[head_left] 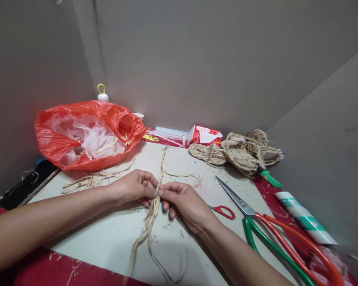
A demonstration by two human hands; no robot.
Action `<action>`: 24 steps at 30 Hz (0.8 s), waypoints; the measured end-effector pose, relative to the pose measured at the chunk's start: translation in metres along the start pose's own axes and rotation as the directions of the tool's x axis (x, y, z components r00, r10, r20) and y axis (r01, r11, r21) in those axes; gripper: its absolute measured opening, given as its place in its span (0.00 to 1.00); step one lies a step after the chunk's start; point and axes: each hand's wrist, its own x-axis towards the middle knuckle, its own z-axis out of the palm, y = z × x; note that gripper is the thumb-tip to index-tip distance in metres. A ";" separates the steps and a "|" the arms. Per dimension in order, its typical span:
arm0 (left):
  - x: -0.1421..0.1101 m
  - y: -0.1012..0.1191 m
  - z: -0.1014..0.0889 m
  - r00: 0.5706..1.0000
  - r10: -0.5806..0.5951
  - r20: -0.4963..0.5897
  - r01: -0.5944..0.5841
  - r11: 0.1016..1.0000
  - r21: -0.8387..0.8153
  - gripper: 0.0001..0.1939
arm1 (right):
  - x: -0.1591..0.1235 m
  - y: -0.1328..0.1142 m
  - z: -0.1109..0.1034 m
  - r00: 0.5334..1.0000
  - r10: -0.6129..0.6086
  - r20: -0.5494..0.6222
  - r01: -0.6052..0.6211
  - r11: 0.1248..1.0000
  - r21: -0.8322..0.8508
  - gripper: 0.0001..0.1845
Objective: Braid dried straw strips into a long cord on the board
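Both hands meet at the middle of the board, pinching one thin braid of pale straw-like fibre (161, 169). My left hand (137, 186) grips the braid from the left, fingers curled and thumb pressed in. From the right, my right hand (179, 198) holds it between thumb and forefinger, close to the left fingertips. Above the hands the plaited length runs away towards the far edge of the board. Below them, loose unbraided strands (150, 222) hang and fan out towards me. A fine strand (181, 174) sticks out to the right of the braid.
A red plastic bag (107, 161) stands at the back left, loose fibres (89, 180) beside it. Large scissors (244, 206) and small red-handled scissors (226, 212) lie right. Bundled braided cord (238, 153) and a tissue pack (204, 136) sit behind. Grey walls enclose the white board (86, 242).
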 end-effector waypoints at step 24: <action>0.008 0.007 0.005 0.997 -0.072 -0.028 0.073 0.997 0.015 0.05 | -0.005 -0.006 -0.007 0.996 0.017 0.091 -0.014 0.999 -0.037 0.07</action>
